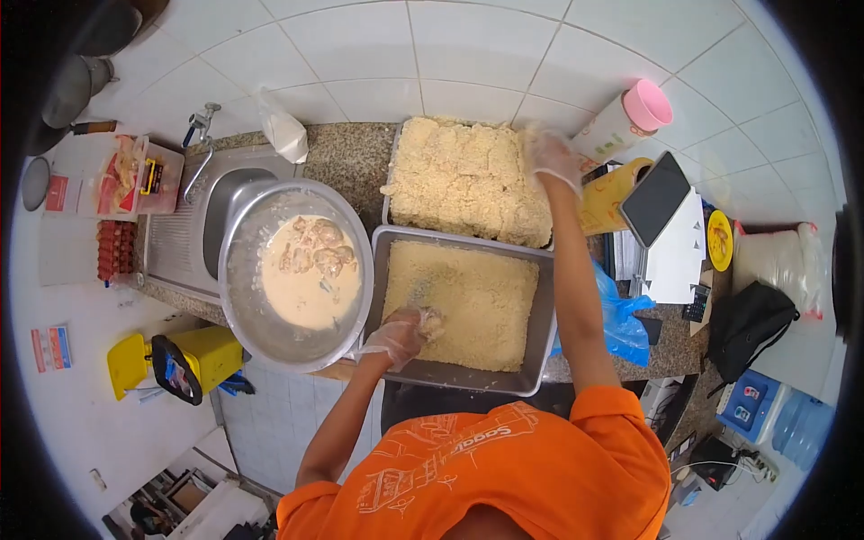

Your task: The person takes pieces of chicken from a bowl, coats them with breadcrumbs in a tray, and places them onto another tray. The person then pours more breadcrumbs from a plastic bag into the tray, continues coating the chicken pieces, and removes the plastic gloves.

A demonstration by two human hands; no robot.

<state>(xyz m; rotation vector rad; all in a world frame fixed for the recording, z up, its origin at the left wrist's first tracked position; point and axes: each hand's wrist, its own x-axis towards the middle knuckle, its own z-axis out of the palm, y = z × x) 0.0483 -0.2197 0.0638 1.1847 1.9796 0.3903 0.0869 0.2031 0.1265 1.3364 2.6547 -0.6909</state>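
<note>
My left hand (398, 338), in a clear plastic glove, is at the left side of a grey tray of breadcrumbs (486, 301). Its fingers are closed around a crumb-coated piece (432, 324), partly hidden by the hand. My right hand (553, 157), also gloved, is at the back right edge of a second tray, heaped with breaded pieces (468, 175). Motion blurs its fingers, so whether it grips anything does not show. Left of the crumb tray, a large metal bowl (241, 297) contains pale batter (301, 301) with several raw meat pieces (315, 245) in it.
Behind the bowl are a steel sink (166, 229) and a tap (200, 148). A white packet (283, 130) leans on the tiled wall. To the right stand a pink cup (648, 105), a tablet (655, 200) and a blue plastic bag (621, 319). A yellow bin (207, 355) is lower left.
</note>
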